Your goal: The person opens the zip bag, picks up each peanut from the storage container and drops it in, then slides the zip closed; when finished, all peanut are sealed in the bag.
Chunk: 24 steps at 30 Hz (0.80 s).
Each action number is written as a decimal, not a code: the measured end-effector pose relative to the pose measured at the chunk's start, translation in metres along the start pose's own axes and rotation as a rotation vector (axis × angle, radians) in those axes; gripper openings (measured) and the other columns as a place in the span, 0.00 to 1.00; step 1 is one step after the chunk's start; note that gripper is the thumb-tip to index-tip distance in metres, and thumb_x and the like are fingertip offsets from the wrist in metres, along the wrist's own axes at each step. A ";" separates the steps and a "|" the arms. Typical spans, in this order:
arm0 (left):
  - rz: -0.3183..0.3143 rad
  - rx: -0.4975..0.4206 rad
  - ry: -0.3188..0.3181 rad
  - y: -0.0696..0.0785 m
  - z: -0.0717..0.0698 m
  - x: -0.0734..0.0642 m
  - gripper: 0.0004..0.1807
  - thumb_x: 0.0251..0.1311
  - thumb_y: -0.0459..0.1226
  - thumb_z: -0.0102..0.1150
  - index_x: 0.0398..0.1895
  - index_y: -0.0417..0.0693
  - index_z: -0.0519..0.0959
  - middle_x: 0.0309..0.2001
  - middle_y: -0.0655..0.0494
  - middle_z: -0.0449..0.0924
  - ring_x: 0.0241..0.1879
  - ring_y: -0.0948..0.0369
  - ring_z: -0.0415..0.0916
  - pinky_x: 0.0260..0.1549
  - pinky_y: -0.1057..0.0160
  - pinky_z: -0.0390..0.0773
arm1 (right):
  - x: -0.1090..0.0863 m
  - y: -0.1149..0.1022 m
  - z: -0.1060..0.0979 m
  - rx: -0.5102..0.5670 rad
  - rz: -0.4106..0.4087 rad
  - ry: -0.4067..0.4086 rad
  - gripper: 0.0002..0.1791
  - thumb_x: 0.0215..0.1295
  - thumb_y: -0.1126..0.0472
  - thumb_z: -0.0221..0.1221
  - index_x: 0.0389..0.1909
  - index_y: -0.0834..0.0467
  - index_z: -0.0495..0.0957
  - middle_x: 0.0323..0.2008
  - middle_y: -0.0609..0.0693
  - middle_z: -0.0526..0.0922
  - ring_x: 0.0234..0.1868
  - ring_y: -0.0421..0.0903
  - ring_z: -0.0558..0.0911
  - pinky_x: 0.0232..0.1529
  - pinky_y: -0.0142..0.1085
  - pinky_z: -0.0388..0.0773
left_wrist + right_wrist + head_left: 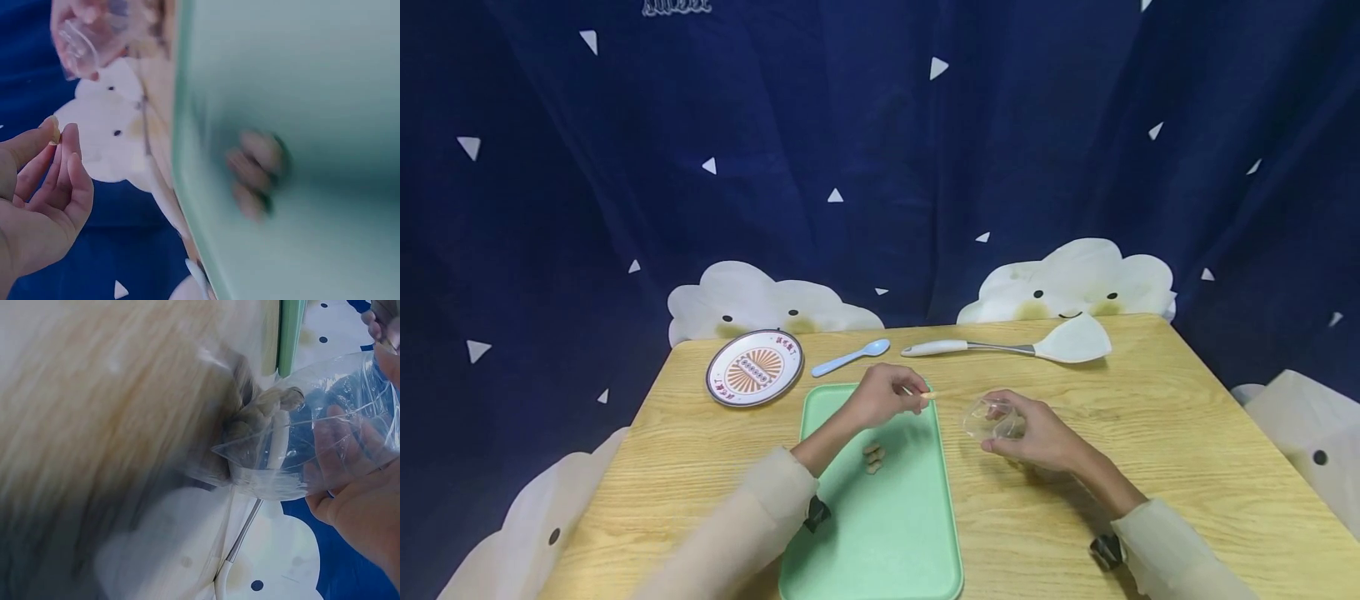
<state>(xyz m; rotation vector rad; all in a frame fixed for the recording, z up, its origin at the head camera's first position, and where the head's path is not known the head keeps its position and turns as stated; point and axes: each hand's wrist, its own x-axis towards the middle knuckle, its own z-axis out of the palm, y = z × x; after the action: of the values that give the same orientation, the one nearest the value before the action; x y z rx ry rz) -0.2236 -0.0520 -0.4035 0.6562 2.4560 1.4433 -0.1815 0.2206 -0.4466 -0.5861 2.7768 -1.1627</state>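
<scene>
My left hand [883,396] is over the far right part of a green tray [887,533], pinching a small pale peanut [56,132] between thumb and fingertips. Opposite it, above the wooden table, my right hand [1037,433] holds a clear plastic bag [988,419] by its upper part, with the mouth facing the left hand. Several unshelled peanuts [265,409] hang in the bottom of the bag in the right wrist view. On the tray lies a small cluster of peanuts [873,458], blurred in the left wrist view.
A round patterned plate [754,368] sits at the table's back left. Beside it lies a light blue spoon [850,357], and farther right a white spatula [1071,340] with a metal shaft. Behind the table hangs a dark blue curtain [820,108] with white clouds.
</scene>
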 end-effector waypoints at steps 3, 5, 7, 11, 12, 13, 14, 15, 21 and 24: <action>0.004 -0.040 0.009 0.008 0.011 0.006 0.06 0.57 0.35 0.64 0.36 0.44 0.83 0.32 0.50 0.85 0.31 0.48 0.84 0.28 0.59 0.80 | 0.000 0.001 0.000 -0.010 0.005 0.002 0.36 0.50 0.46 0.69 0.60 0.54 0.70 0.44 0.50 0.82 0.49 0.50 0.79 0.45 0.42 0.73; 0.007 -0.066 0.006 0.012 0.018 0.010 0.06 0.57 0.35 0.64 0.36 0.43 0.84 0.32 0.49 0.85 0.30 0.48 0.84 0.26 0.56 0.80 | 0.000 0.002 0.000 -0.008 0.007 0.002 0.36 0.50 0.45 0.69 0.59 0.54 0.70 0.44 0.51 0.82 0.49 0.50 0.79 0.45 0.43 0.73; 0.006 -0.082 -0.002 0.015 0.026 0.012 0.06 0.56 0.34 0.65 0.36 0.42 0.84 0.30 0.49 0.85 0.29 0.50 0.84 0.25 0.58 0.80 | 0.000 0.002 0.000 -0.001 0.009 -0.001 0.36 0.50 0.45 0.69 0.59 0.54 0.70 0.44 0.51 0.82 0.49 0.50 0.79 0.45 0.43 0.74; 0.005 -0.104 -0.005 0.021 0.040 0.016 0.05 0.53 0.32 0.67 0.33 0.41 0.84 0.28 0.49 0.85 0.25 0.60 0.83 0.24 0.67 0.78 | 0.000 0.002 0.001 0.021 0.009 -0.010 0.36 0.50 0.46 0.69 0.59 0.53 0.70 0.45 0.53 0.82 0.50 0.51 0.79 0.43 0.41 0.75; 0.002 -0.107 -0.002 0.022 0.043 0.017 0.05 0.52 0.31 0.67 0.32 0.41 0.84 0.28 0.49 0.85 0.25 0.63 0.82 0.25 0.69 0.78 | -0.001 0.002 0.001 0.025 0.007 -0.011 0.35 0.51 0.46 0.69 0.59 0.53 0.70 0.45 0.53 0.82 0.50 0.51 0.79 0.42 0.41 0.75; -0.005 -0.106 0.000 0.024 0.046 0.018 0.05 0.51 0.31 0.68 0.32 0.41 0.84 0.28 0.49 0.85 0.25 0.65 0.81 0.26 0.70 0.78 | -0.001 0.003 0.001 0.032 0.004 -0.012 0.35 0.51 0.46 0.69 0.59 0.53 0.70 0.45 0.54 0.82 0.50 0.51 0.79 0.42 0.41 0.75; -0.010 -0.103 -0.002 0.024 0.048 0.018 0.05 0.50 0.31 0.68 0.32 0.41 0.84 0.29 0.50 0.85 0.25 0.67 0.80 0.27 0.71 0.78 | -0.001 0.003 0.001 0.035 0.003 -0.014 0.35 0.51 0.46 0.69 0.59 0.53 0.70 0.45 0.54 0.82 0.50 0.51 0.79 0.42 0.41 0.75; -0.014 -0.098 -0.006 0.025 0.050 0.019 0.05 0.50 0.30 0.69 0.32 0.41 0.85 0.30 0.50 0.86 0.26 0.67 0.80 0.28 0.72 0.78 | -0.001 0.003 0.001 0.037 0.002 -0.014 0.35 0.51 0.46 0.69 0.59 0.54 0.70 0.45 0.53 0.82 0.50 0.51 0.79 0.42 0.41 0.75; -0.024 -0.075 -0.049 0.024 0.050 0.016 0.08 0.50 0.31 0.69 0.35 0.41 0.84 0.34 0.50 0.86 0.33 0.62 0.83 0.33 0.71 0.79 | -0.002 0.003 0.000 0.032 0.002 -0.009 0.35 0.51 0.47 0.69 0.59 0.54 0.70 0.45 0.50 0.82 0.49 0.50 0.79 0.42 0.40 0.75; -0.015 -0.068 -0.040 0.020 0.044 0.013 0.09 0.50 0.31 0.68 0.36 0.40 0.84 0.35 0.49 0.86 0.35 0.60 0.84 0.33 0.71 0.79 | -0.002 0.003 -0.001 0.023 0.007 -0.006 0.35 0.51 0.46 0.69 0.59 0.53 0.70 0.44 0.50 0.82 0.49 0.50 0.79 0.43 0.41 0.75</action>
<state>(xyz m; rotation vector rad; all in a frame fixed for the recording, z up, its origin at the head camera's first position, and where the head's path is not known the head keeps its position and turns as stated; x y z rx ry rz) -0.2125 -0.0033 -0.4075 0.6444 2.3660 1.4862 -0.1805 0.2239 -0.4482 -0.5758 2.7546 -1.1881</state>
